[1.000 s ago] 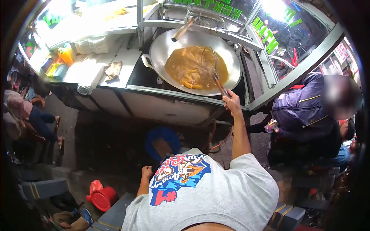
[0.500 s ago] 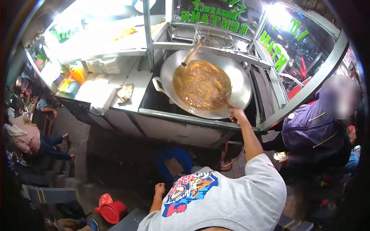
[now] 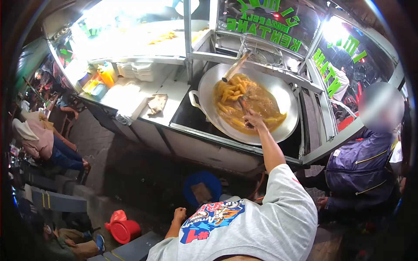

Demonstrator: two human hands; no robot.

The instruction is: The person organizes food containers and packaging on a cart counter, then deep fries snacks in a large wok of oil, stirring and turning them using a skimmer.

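A wide metal wok [image 3: 285, 98] with bubbling brown oil stands in the cart's cooking bay. My right hand [image 3: 254, 119] reaches over its near side, closed around the wooden handle of a skimmer [image 3: 243, 103]. The skimmer's head is hidden among the food and oil. Beyond the handle, golden fried pieces [image 3: 233, 88] are heaped at the left of the wok, and more lie in the oil. Another wooden-handled tool [image 3: 236, 67] slants over the wok's far rim. Low at the left of my body, my left hand [image 3: 179, 215] is curled in a loose fist with nothing visible in it.
A metal frame rail [image 3: 257, 61] crosses behind the wok, with a wire basket [image 3: 261, 45] beyond. A folded cloth [image 3: 157, 104] and sauce bottles [image 3: 106, 76] are on the left counter. A person in a purple jacket [image 3: 359, 163] stands at the right. A blue tub [image 3: 213, 180] sits below.
My right hand has moved from the wok's near rim inward over the oil with the skimmer. Fried pieces now show heaped at the left. The view has shifted; my left hand stays curled.
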